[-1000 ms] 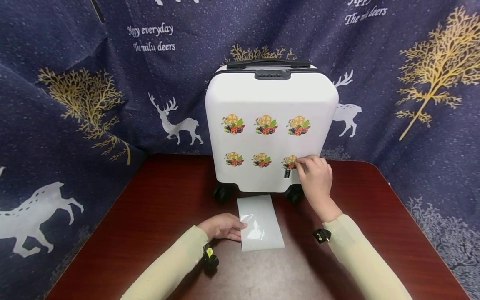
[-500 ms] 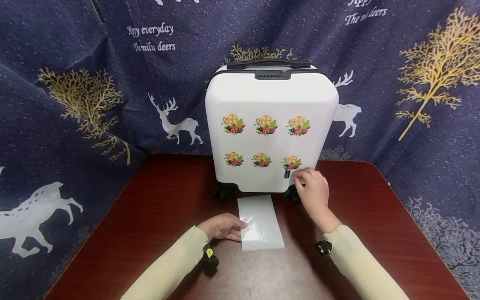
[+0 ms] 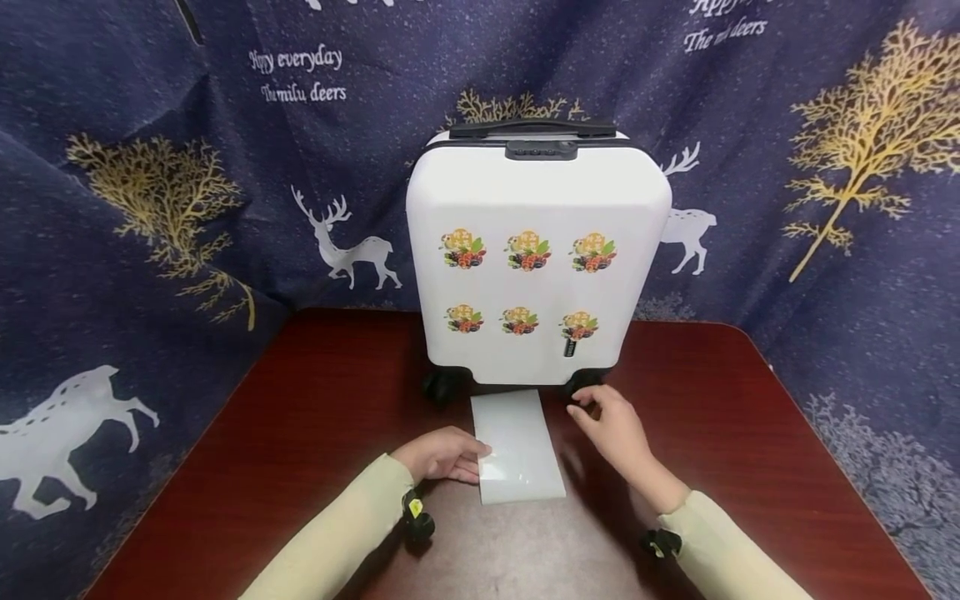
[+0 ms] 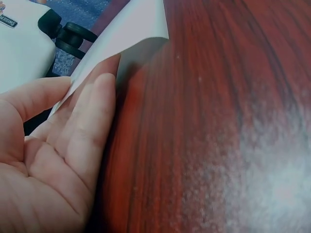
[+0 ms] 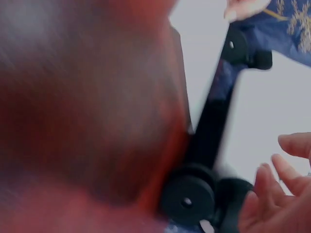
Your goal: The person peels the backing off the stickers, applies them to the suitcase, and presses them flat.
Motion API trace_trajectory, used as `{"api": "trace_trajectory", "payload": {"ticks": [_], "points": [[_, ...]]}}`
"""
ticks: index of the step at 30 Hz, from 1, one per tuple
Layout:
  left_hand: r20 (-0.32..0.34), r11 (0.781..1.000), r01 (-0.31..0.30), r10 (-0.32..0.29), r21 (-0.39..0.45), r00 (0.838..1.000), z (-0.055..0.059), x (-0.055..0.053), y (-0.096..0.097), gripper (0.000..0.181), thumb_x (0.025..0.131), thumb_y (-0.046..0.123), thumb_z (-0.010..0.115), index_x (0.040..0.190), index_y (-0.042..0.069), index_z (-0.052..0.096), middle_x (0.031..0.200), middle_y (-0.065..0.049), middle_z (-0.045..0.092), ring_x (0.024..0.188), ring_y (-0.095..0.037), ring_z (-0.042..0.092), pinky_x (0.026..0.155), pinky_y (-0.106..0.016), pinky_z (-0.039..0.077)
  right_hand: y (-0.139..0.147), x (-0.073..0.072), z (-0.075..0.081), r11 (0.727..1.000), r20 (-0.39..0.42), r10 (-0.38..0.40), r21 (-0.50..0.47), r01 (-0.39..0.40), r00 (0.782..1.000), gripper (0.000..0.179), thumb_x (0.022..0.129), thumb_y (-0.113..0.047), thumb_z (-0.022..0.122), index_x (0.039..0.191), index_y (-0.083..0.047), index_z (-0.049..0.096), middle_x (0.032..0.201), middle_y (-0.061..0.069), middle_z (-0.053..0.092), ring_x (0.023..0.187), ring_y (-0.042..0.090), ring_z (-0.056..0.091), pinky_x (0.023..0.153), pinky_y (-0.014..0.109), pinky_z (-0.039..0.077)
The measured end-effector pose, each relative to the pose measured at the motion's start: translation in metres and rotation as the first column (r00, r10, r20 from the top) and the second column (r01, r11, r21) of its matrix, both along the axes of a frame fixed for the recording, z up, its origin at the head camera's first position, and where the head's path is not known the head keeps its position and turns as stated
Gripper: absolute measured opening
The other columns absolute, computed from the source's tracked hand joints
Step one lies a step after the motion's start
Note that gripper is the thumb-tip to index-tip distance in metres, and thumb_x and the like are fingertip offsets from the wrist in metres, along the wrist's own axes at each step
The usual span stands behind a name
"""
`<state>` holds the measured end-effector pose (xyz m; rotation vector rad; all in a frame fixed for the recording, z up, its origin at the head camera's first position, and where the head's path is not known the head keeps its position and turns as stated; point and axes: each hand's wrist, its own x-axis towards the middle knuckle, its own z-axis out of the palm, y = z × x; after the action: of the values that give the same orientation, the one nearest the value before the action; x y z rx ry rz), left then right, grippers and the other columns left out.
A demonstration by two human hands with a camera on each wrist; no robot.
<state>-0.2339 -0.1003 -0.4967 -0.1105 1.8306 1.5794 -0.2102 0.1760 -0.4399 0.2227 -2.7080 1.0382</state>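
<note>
My left hand [image 3: 446, 455] pinches the left edge of a glossy white sticker backing sheet [image 3: 521, 442], thumb on top and fingers underneath. In the left wrist view that sheet [image 4: 141, 24] bends up off the wood. To its right, my right hand [image 3: 611, 425] hovers near the suitcase's front right wheel, fingers loosely bent and nothing between them. The white suitcase [image 3: 540, 287] stands upright behind both hands. Its front bears two rows of fruit stickers; the lower right sticker [image 3: 579, 326] sits just above a small black label [image 3: 570, 347].
Black wheels [image 3: 442, 385] support the suitcase on the dark red wooden table [image 3: 345, 392]. A blue cloth [image 3: 300, 150] with deer and trees hangs behind. Each wrist wears a small black camera, such as the left one [image 3: 417, 518].
My right hand has left the lower right sticker and come down and toward me, beside the wheel. The left hand keeps its hold on the sheet. The head view has shifted slightly.
</note>
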Motion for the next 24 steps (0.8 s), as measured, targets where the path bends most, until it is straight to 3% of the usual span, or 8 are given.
{"api": "trace_trajectory", "payload": {"ticks": [5,13,18,22,24], "points": [[0.004,0.999,-0.025,0.026,-0.026,1.0,0.0,0.0,0.002,0.022,0.099,0.011,0.061,0.113,-0.006,0.066,0.089,-0.008,0.072,0.076,-0.015,0.07,0.082,-0.035,0.066,-0.003,0.016,-0.01,0.995,0.241,0.073,-0.08,-0.055,0.968,0.02,0.095,-0.014,0.069,0.111,-0.002,0.07,0.107,0.014,0.074,0.091,0.021,0.067,0.073,0.03,0.053],[0.009,0.998,-0.021,0.022,-0.057,1.0,0.005,0.003,0.004,0.012,0.098,0.01,0.064,0.102,-0.001,0.064,0.084,-0.007,0.069,0.069,-0.014,0.067,0.077,-0.035,0.066,-0.001,0.033,-0.023,0.991,0.384,0.088,-0.128,-0.041,0.919,0.029,0.092,-0.016,0.07,0.116,0.001,0.068,0.108,0.013,0.074,0.094,0.021,0.067,0.075,0.031,0.055],[0.013,0.997,-0.079,0.079,0.004,0.997,0.006,0.021,0.013,0.022,0.101,0.014,0.063,0.112,-0.005,0.061,0.095,-0.013,0.074,0.081,-0.019,0.071,0.08,-0.036,0.066,0.003,0.037,-0.025,0.977,0.456,0.115,-0.212,-0.017,0.883,0.037,0.094,-0.015,0.067,0.124,0.007,0.061,0.111,0.019,0.073,0.085,0.018,0.065,0.066,0.03,0.055],[0.012,0.984,-0.154,0.154,0.094,0.988,0.006,0.041,0.022,0.03,0.102,0.014,0.06,0.12,-0.01,0.054,0.103,-0.016,0.074,0.087,-0.02,0.071,0.082,-0.037,0.065,0.007,0.038,-0.026,0.962,0.491,0.137,-0.272,0.002,0.86,0.043,0.097,-0.017,0.067,0.128,0.01,0.056,0.112,0.022,0.071,0.081,0.017,0.065,0.068,0.033,0.058],[0.016,0.97,-0.196,0.196,0.146,0.981,0.006,0.049,0.026,0.033,0.103,0.014,0.058,0.123,-0.011,0.052,0.103,-0.015,0.073,0.085,-0.019,0.071,0.083,-0.037,0.065,0.009,0.038,-0.027,0.94,0.514,0.174,-0.341,0.014,0.84,0.048,0.099,-0.016,0.064,0.133,0.014,0.051,0.115,0.026,0.069,0.08,0.016,0.065,0.071,0.036,0.061]]}}
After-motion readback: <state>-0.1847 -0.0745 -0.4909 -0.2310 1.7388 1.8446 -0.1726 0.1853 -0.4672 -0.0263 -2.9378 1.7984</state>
